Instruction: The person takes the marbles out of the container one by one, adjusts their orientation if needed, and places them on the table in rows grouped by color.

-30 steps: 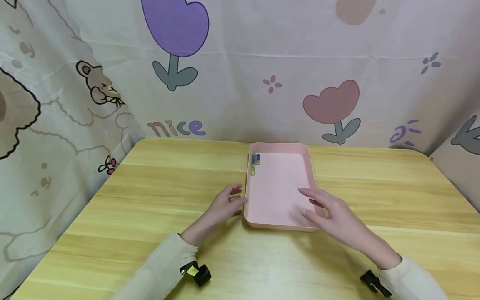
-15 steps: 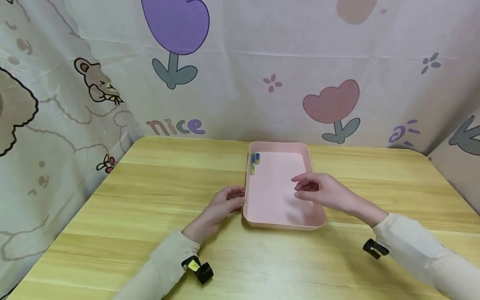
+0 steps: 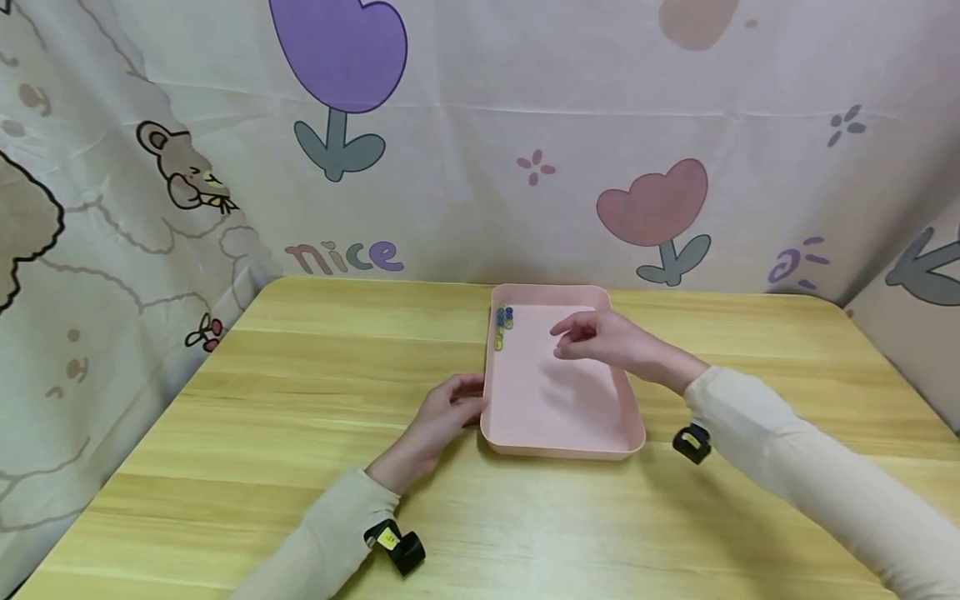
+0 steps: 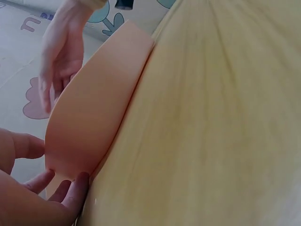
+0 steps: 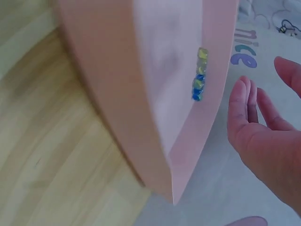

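Note:
A shallow pink rectangular tray (image 3: 536, 408) lies on the table. Several small glassy marbles (image 3: 500, 327), blue and yellowish, sit clustered along its left wall near the far corner; in the right wrist view the marbles (image 5: 199, 75) form a short row. My left hand (image 3: 444, 419) touches the tray's outer left side with its fingertips, and in the left wrist view those fingers (image 4: 80, 188) rest against the pink wall. Over the tray's far half hovers my right hand (image 3: 611, 343), its fingers loosely bent and holding nothing, to the right of the marbles.
The wood-grain table (image 3: 300, 375) spreads around the tray. Behind it hangs a printed cloth (image 3: 465, 192) with flowers, meeting the table's far edge close to the tray. A black camera (image 3: 393, 546) is strapped at the left wrist, and another black camera (image 3: 692, 443) at the right.
My right hand has moved from the tray's near right side forward and leftward, over its far half. The left hand has come up against the tray's left wall. The marbles have stayed in place.

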`<move>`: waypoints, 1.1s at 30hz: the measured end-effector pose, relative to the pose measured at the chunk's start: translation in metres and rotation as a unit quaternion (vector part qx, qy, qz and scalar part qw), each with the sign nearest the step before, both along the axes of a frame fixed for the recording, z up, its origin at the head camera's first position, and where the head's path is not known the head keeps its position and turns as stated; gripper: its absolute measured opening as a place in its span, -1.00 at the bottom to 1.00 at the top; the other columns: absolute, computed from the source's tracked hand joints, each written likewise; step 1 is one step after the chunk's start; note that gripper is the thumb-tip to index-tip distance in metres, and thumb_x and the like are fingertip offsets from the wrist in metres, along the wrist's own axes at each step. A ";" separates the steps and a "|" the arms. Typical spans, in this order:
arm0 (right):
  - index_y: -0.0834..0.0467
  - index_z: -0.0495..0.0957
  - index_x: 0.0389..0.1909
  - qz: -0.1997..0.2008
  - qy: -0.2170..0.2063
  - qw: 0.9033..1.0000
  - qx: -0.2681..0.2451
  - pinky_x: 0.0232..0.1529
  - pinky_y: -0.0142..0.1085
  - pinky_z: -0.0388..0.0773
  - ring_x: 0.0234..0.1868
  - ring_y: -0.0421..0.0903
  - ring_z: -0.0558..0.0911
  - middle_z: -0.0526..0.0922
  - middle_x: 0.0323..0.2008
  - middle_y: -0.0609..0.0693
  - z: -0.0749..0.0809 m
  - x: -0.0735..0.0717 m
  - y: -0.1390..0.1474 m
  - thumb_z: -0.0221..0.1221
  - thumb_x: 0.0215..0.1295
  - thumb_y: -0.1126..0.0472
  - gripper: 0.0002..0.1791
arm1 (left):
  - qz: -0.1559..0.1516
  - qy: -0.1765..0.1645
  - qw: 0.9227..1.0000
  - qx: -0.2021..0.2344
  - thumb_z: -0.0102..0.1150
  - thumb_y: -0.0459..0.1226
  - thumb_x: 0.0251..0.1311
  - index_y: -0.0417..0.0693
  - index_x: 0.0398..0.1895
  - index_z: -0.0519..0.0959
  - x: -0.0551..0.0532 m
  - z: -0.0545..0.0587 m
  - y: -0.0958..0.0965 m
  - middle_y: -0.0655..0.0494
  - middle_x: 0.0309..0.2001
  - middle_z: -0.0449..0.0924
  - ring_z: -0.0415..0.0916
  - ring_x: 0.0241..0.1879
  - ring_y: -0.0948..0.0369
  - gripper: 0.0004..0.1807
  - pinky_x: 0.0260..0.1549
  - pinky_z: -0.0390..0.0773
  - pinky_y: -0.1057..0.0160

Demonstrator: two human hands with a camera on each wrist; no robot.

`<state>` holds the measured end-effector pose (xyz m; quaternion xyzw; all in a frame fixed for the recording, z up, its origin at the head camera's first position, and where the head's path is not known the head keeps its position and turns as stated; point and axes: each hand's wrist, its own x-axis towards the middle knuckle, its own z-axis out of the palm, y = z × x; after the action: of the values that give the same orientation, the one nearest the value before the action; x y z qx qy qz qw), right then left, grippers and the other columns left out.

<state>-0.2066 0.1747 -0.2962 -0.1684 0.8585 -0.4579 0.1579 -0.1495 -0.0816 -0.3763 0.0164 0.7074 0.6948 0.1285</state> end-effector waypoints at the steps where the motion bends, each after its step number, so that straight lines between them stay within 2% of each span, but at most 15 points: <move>1: 0.41 0.47 0.13 -0.002 -0.004 1.000 -0.004 0.02 -0.27 0.54 -0.18 -0.09 0.57 0.63 -0.24 0.07 0.000 -0.004 -0.004 0.23 0.27 0.28 -0.55 | 0.002 -0.001 1.000 0.001 0.10 -0.42 0.27 -0.39 0.18 0.40 0.000 0.000 0.000 -0.20 0.09 0.45 0.45 0.01 0.04 -0.58 0.03 0.53 0.16; 7: 0.38 0.53 0.07 -0.028 -0.011 1.000 -0.006 -0.04 -0.28 0.56 -0.18 -0.09 0.57 0.63 -0.24 0.08 -0.003 -0.023 -0.027 0.30 0.21 0.29 -0.57 | 0.007 0.005 1.000 -0.002 0.11 -0.43 0.27 -0.41 0.17 0.41 0.002 0.003 0.000 -0.21 0.07 0.46 0.46 -0.01 0.05 -0.59 0.00 0.56 0.18; 13: 0.44 0.52 0.03 -0.012 -0.023 1.000 -0.010 -0.02 -0.26 0.59 -0.21 -0.11 0.59 0.64 -0.14 0.16 -0.007 -0.040 -0.041 0.29 0.18 0.35 -0.59 | -0.003 0.031 0.999 -0.028 0.07 -0.44 0.29 -0.44 0.18 0.38 0.004 0.005 0.004 -0.25 0.09 0.46 0.42 0.06 -0.02 -0.60 0.02 0.54 0.14; 20: 0.51 0.53 -0.05 -0.015 -0.031 0.999 -0.031 -0.12 -0.32 0.61 -0.34 -0.22 0.54 0.65 -0.25 0.11 -0.020 -0.055 -0.058 0.30 0.15 0.43 -0.64 | -0.002 0.035 0.999 -0.026 0.02 -0.46 0.33 -0.46 0.18 0.36 0.005 0.006 0.004 -0.27 0.11 0.44 0.41 0.09 -0.04 -0.62 0.04 0.53 0.13; 26: 0.48 0.60 -0.14 -0.037 -0.020 0.999 -0.018 -0.21 -0.31 0.60 -0.45 -0.24 0.50 0.64 -0.44 -0.01 -0.033 -0.060 -0.068 0.30 0.13 0.44 -0.72 | 0.000 0.036 0.999 -0.028 0.01 -0.46 0.33 -0.46 0.19 0.35 0.006 0.005 0.004 -0.27 0.11 0.43 0.42 0.08 -0.03 -0.62 0.03 0.53 0.15; 33: 0.41 0.66 -0.23 -0.063 -0.014 0.998 -0.002 -0.43 -0.45 0.43 -0.48 -0.22 0.45 0.60 -0.53 -0.09 -0.046 -0.060 -0.074 0.31 0.12 0.42 -0.81 | -0.009 0.041 0.999 -0.016 -0.03 -0.47 0.35 -0.46 0.23 0.29 0.007 0.003 0.005 -0.33 0.15 0.39 0.40 0.13 -0.12 -0.59 0.09 0.51 0.08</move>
<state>-0.2664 0.1010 -0.3419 -0.1079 0.8641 -0.4710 0.1407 -0.1429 -0.0771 -0.3733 0.0496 0.7229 0.6810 0.1057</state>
